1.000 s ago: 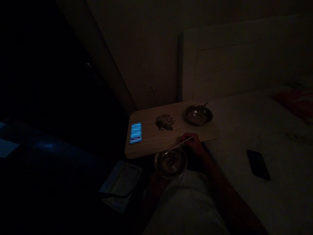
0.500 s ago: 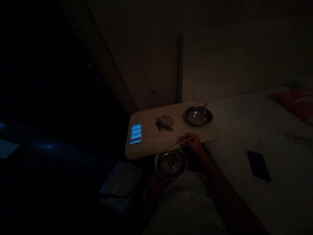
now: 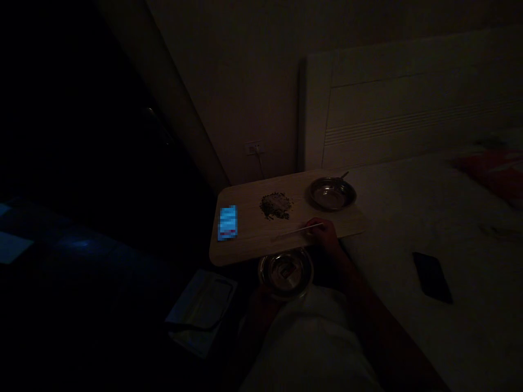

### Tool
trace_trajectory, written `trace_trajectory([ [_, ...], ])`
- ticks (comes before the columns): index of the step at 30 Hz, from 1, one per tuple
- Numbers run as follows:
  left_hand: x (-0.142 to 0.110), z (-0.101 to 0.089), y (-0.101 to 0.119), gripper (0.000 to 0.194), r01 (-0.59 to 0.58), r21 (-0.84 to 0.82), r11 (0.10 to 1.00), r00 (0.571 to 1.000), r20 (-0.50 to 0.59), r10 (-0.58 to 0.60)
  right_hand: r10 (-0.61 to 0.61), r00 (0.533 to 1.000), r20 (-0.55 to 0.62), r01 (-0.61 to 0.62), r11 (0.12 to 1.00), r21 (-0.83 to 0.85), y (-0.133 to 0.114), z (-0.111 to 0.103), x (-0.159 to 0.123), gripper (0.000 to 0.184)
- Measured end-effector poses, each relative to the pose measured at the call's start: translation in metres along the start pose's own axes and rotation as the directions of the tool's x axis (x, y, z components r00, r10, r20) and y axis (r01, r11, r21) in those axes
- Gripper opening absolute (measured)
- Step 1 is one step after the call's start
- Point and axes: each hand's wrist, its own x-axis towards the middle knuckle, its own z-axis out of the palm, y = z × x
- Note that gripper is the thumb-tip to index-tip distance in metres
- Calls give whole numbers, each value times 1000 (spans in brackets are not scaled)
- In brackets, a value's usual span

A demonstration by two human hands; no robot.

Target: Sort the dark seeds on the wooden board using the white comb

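Note:
In dim light, my left hand (image 3: 266, 300) holds a shiny metal bowl (image 3: 263, 277) at the front edge of a light wooden board (image 3: 249, 247); the fingers under the bowl are hard to see. My right hand (image 3: 322, 231) is closed on a thin, pale, stick-like utensil (image 3: 300, 228). The utensil points left above the board's front part, its far end blurred. A small dark thing inside the bowl cannot be made out. Beyond my right hand, a heap of dark grains (image 3: 277, 206) with a paler top lies on the board.
A second metal bowl (image 3: 332, 206) stands at the board's right, a handle showing behind its rim. A lit phone (image 3: 227, 222) lies at the left end. On the bed to the right rests a dark phone (image 3: 432, 276). A pale bag (image 3: 202, 310) with a dark strap is lower left.
My right hand has risen slightly, and the utensil's left end has swung up from the near bowl's rim to above the board. The held bowl stays almost in place.

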Motion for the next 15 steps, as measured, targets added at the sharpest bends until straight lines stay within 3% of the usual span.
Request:
trace_trajectory([
  [4,-1,0,-1,35,3,36,999,996,-87,0,2,1000,6,-2,999,42,3,0,0,13],
  [15,9,-9,-6,32,-54,67,996,993,-105,61,-30,999,13,29,998,63,4,0,-1,13],
])
